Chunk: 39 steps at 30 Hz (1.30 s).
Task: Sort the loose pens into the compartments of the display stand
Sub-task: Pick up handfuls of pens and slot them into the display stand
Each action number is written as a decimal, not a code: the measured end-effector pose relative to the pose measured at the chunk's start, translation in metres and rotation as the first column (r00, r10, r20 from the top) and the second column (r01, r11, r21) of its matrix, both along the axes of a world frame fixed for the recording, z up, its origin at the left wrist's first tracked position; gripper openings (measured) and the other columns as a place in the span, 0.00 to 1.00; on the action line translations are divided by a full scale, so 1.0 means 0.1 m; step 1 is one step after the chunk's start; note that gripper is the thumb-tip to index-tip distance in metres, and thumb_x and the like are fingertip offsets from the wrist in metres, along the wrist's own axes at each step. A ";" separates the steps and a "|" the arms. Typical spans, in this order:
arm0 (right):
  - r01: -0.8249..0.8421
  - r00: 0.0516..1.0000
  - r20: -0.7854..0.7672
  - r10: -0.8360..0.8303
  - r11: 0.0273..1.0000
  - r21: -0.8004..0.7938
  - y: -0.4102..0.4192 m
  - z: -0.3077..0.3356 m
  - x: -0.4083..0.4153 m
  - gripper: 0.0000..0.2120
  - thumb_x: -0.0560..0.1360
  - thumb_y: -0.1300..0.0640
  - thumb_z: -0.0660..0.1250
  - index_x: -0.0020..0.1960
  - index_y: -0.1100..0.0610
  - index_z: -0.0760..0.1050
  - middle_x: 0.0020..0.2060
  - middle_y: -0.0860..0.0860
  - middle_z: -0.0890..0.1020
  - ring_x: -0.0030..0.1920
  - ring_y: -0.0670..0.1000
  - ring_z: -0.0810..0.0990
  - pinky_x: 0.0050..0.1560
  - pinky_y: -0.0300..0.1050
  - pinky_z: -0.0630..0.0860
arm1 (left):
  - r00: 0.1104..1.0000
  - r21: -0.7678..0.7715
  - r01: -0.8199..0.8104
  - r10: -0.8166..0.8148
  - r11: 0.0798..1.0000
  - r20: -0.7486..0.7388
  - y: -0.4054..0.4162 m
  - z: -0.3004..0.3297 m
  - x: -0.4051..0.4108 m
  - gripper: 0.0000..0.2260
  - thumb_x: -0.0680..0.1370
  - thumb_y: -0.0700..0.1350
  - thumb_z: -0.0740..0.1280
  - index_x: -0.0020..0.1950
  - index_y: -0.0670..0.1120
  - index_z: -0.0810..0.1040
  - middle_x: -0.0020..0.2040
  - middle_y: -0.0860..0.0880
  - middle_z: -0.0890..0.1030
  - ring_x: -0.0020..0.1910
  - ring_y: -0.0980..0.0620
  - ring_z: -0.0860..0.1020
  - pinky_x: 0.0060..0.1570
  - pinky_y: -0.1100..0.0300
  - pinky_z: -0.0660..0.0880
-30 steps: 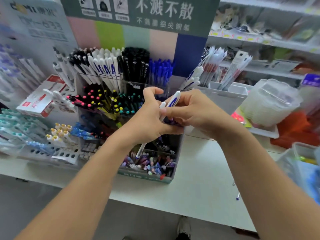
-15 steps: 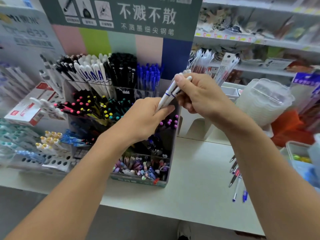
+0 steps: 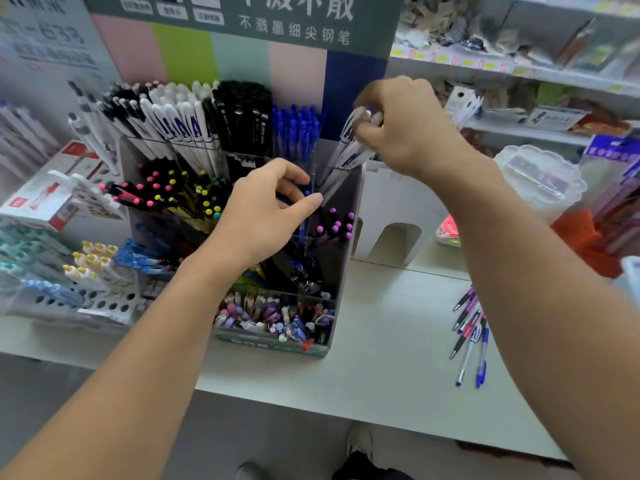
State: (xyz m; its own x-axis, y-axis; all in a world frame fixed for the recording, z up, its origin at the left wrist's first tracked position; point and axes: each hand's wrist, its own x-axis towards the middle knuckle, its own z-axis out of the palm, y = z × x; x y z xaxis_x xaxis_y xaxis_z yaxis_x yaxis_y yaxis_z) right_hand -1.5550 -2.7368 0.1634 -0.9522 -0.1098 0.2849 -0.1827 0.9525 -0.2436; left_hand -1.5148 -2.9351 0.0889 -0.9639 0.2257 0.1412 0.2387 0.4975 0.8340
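Below your right-hand fingers [image 3: 372, 131] the top-right compartment [image 3: 341, 174] has room beside the white pens [image 3: 349, 147]. Left of them, blue pens [image 3: 296, 133] crowd close. Right of your forearm, loose pens [image 3: 471, 334] lie on the bench [image 3: 381, 358].

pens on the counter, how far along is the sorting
Done: most display stand compartments already hold pens. In hand: the right hand grips white pens at the stand's back right compartment; the left hand hovers mid-stand, holding nothing. Left: a cluster of loose pens lies on the counter.
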 end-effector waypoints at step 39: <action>0.854 0.514 0.608 -0.606 0.290 -0.433 2.59 -3.19 2.14 0.15 0.78 0.58 0.69 0.64 0.60 0.78 0.54 0.55 0.83 0.54 0.54 0.82 0.58 0.51 0.79 | 0.874 -0.540 0.474 -0.298 0.696 0.383 4.07 -2.46 0.27 0.33 0.69 0.59 0.77 0.63 0.41 0.68 0.58 0.42 0.73 0.55 0.41 0.77 0.44 0.53 0.71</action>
